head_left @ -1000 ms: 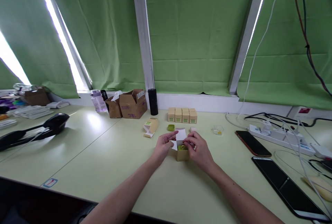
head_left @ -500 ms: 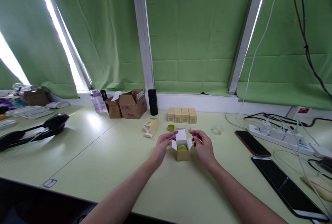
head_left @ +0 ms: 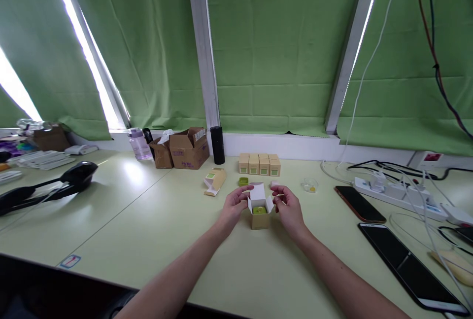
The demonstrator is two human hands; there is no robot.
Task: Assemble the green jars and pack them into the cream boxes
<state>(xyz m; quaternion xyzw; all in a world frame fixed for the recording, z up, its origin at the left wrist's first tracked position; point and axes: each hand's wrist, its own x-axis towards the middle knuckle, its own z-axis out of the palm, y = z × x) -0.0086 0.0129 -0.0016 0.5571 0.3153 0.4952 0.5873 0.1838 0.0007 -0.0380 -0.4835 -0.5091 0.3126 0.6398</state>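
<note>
A small open cardboard box stands upright on the table between my hands, its white back lid flap raised and its side flaps tilted up. Inside it sits a green square tin. My left hand is at the box's left side, fingers stretched and apart, with the thumb at the left flap. On the right, my right hand has its thumb and bent fingers apart, close by the right flap; I cannot tell if they touch it. Neither hand grips the box.
Behind are a row of several small boxes, a green lid-like piece, an opened carton and a clear round dish. Two phones and a power strip lie right. Brown cartons and a black cylinder stand at the back.
The box's left flap has been pushed inward and up, with my left thumb moved right against it. My right hand has barely shifted, and the box stays in place.
</note>
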